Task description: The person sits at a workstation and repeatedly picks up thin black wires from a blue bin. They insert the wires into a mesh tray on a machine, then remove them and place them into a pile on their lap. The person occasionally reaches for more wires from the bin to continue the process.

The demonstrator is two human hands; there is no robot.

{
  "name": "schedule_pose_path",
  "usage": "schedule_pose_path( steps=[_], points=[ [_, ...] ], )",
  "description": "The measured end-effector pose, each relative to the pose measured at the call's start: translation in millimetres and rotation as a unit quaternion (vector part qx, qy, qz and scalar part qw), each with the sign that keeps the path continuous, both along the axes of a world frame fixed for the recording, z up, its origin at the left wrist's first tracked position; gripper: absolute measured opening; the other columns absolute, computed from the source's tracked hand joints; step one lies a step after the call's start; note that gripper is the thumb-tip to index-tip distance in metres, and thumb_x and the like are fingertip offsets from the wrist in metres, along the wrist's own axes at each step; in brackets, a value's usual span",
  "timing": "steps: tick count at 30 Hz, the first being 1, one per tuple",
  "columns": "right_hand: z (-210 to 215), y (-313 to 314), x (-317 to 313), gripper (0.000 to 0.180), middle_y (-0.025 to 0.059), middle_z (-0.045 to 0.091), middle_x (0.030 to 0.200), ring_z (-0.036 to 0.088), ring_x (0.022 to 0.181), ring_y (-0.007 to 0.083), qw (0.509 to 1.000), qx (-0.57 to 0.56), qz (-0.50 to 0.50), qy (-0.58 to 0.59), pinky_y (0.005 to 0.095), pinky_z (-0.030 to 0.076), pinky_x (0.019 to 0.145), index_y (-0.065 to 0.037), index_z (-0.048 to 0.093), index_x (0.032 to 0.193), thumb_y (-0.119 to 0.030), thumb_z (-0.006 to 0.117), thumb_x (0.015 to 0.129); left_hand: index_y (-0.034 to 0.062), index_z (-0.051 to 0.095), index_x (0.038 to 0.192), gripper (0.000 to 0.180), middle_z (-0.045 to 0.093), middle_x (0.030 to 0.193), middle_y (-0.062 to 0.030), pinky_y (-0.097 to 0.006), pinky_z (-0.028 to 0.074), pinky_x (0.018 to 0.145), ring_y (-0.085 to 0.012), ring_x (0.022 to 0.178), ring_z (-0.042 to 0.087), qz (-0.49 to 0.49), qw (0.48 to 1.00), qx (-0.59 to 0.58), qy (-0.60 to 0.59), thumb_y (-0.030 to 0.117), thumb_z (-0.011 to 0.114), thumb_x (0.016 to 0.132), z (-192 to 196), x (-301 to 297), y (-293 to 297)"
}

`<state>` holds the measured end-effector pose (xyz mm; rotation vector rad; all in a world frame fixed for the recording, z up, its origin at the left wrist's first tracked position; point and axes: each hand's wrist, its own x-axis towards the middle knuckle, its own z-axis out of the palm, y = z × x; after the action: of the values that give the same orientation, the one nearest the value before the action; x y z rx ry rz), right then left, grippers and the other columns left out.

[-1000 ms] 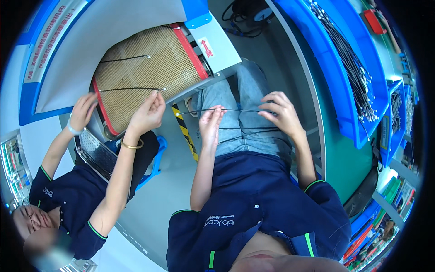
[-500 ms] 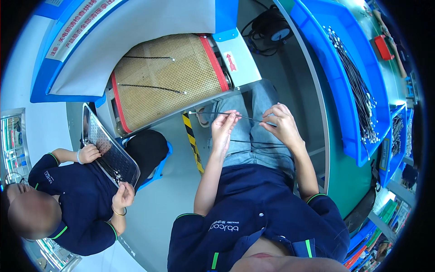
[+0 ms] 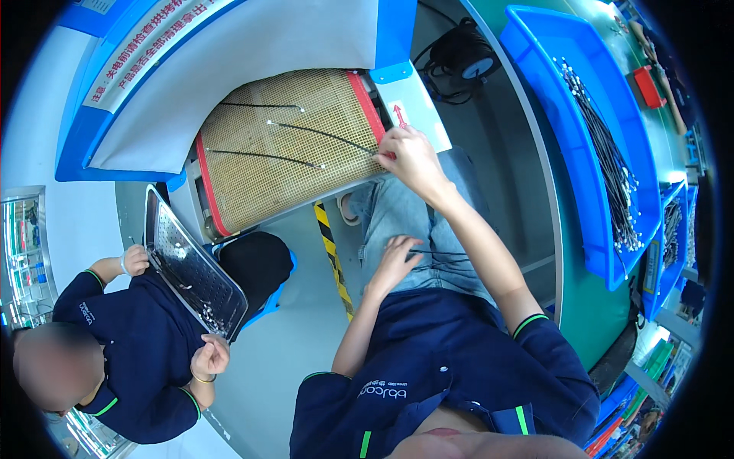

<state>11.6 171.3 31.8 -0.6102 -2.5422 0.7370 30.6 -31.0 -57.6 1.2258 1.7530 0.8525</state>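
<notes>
My right hand (image 3: 413, 158) reaches over the right edge of the mesh conveyor belt (image 3: 260, 187), its fingers closed on one end of a thin black cable (image 3: 321, 135). That cable stretches left across the belt, a small pale connector at its far tip. Two similar cables lie on the mesh, an upper cable (image 3: 264, 105) and a lower cable (image 3: 267, 157). Down at my lap, my left hand (image 3: 394, 264) has thumb and fingers curled round the end of more black cables (image 3: 447, 254), which lie across my jeans.
A blue bin (image 3: 535, 46) of black cables stands on the green table (image 3: 581, 321) at right. The machine's grey curtain (image 3: 222, 61) hangs over the belt's far end. At left a seated co-worker holds a dark tray (image 3: 195, 260). Coiled black hose (image 3: 451, 57) lies behind.
My right hand has moved forward from above my lap to the belt, bringing the cable over the mesh. The left hand has let go of that cable and dropped to the cables on my lap.
</notes>
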Motion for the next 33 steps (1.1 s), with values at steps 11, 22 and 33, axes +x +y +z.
schedule_pose_path(
  steps=[11,22,33],
  points=[
    [-23.1,1.0,-60.0,0.014,0.0117,0.062,0.081,0.059,0.086,0.0290,0.999,0.021,-0.018,-0.038,0.0413,0.047,0.076,-0.003,0.068,0.070,-0.015,0.074,0.067,0.0074,0.063,0.105,0.026,0.062,0.105,-0.0100,-0.041,0.034,0.100,-0.0281,0.110,0.049,-0.066,0.996,0.013,0.056,0.016,0.064,0.080,-3.1,9.5,-2.2],
    [-5.4,-4.7,-8.5,0.017,0.0088,0.062,0.085,0.057,0.083,0.0278,0.997,-0.030,0.036,0.053,0.0378,0.046,0.076,-0.006,0.067,0.083,-0.020,0.069,0.076,0.0065,0.064,0.101,0.022,0.063,0.099,-0.0097,-0.040,0.035,0.098,-0.0278,0.104,0.052,-0.050,0.994,0.047,0.079,0.012,0.063,0.080,-5.2,9.7,-0.2],
    [-33.7,-50.8,176.7,0.025,0.0158,0.065,0.094,0.062,0.090,0.0337,0.938,-0.263,0.079,-0.210,0.0388,0.048,0.079,-0.003,0.066,0.101,-0.019,0.065,0.083,0.0050,0.064,0.098,0.016,0.064,0.094,-0.0131,-0.040,0.038,0.094,-0.0292,0.093,0.058,-0.039,0.997,0.061,0.041,0.014,0.057,0.087,-11.1,5.4,-0.7]
  ],
)
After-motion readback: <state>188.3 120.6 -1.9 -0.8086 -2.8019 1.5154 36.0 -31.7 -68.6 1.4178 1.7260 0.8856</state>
